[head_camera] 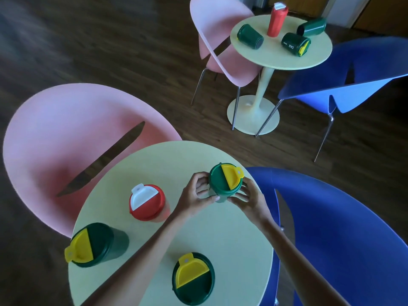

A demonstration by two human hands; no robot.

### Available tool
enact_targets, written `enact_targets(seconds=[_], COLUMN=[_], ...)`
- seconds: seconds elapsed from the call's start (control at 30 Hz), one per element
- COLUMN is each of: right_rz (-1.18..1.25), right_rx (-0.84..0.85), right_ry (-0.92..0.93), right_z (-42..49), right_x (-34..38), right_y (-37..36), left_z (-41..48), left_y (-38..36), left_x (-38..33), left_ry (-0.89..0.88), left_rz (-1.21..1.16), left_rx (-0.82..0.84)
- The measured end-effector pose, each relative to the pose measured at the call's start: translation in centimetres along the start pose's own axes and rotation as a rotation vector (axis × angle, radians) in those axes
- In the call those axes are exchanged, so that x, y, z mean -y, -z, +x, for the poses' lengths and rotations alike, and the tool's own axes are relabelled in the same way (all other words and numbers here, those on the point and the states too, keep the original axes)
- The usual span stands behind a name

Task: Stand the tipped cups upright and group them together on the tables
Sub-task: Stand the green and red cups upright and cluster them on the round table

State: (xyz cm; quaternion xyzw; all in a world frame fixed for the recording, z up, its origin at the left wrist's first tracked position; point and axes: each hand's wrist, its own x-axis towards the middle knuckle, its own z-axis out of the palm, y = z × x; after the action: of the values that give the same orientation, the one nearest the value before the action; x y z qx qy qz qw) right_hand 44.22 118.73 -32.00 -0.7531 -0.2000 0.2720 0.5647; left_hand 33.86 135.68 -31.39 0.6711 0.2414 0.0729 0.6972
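On the near round table (231,235) I hold an upright green cup with a green-and-yellow lid (224,181) near the far right edge. My left hand (196,195) grips its left side and my right hand (247,197) its right side. A red cup with a white flap (146,202) stands upright left of it. Two more green cups stand upright nearer me, the left green cup (95,245) and the front green cup (193,278). On the far table (313,56) three green cups lie tipped: the left tipped cup (249,37), the middle tipped cup (295,44), the right tipped cup (312,27). A red cup (277,19) stands among them.
A pink chair (55,151) is left of the near table and a blue chair (342,228) right of it. Another pink chair (216,40) and blue chair (344,85) flank the far table. Dark wood floor lies between the tables.
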Motion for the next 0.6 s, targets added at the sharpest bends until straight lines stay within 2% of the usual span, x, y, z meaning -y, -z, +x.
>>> enact_targets(seconds=[0.33, 0.47, 0.6], right_rz=[-0.069, -0.093, -0.071], right_rx=[0.011, -0.046, -0.04], right_ry=[-0.045, -0.18, -0.341], right_z=[-0.8, -2.7, -6.9], right_x=[-0.5, 0.1, 1.3], right_y=[-0.5, -0.8, -1.6], left_z=[-1.0, -3.0, -7.4], left_y=[-0.4, 0.2, 1.5], left_x=[0.7, -0.1, -1.8], left_ry=[0.047, 0.099, 0.045], left_rz=[0.07, 0.131, 0.136], left_rx=[-0.022, -0.071, -0.108])
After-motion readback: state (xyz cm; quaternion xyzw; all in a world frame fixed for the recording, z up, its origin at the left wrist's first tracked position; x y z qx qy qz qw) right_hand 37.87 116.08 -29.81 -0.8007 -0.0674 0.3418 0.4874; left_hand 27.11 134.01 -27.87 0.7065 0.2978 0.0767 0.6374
